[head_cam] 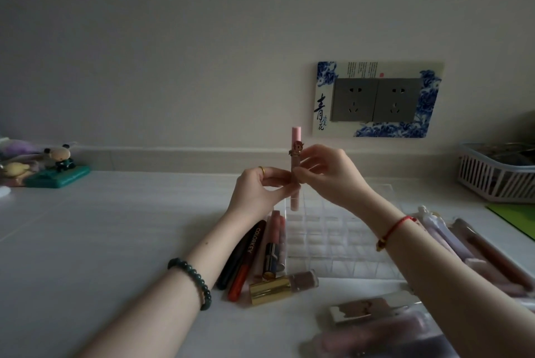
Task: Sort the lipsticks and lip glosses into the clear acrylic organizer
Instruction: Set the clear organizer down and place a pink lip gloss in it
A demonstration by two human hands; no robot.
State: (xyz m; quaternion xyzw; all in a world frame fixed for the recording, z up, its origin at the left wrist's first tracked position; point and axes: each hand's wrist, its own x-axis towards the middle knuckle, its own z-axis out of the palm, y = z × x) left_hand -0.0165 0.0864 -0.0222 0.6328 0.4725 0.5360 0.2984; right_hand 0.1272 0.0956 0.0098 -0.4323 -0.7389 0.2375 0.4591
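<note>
Both hands hold a slim pink lip gloss [296,140] upright above the far left corner of the clear acrylic organizer [341,241]. My left hand [257,189] pinches its lower part and my right hand [324,175] pinches its middle, by a small charm. The organizer's grid cells look empty. Left of it lie several lip products: a dark tube marked COLORKEY [247,253], a navy-and-gold lipstick [272,259] and a gold-capped gloss [283,286]. More tubes [451,239] lie at the right, partly hidden by my right forearm.
A white plastic basket [492,175] stands at the far right by the wall. A panda figurine on a teal base [58,169] and soft toys sit at the far left. A mirrored compact [364,310] and a pouch [385,340] lie at the near edge. A wall socket panel [376,99] is behind.
</note>
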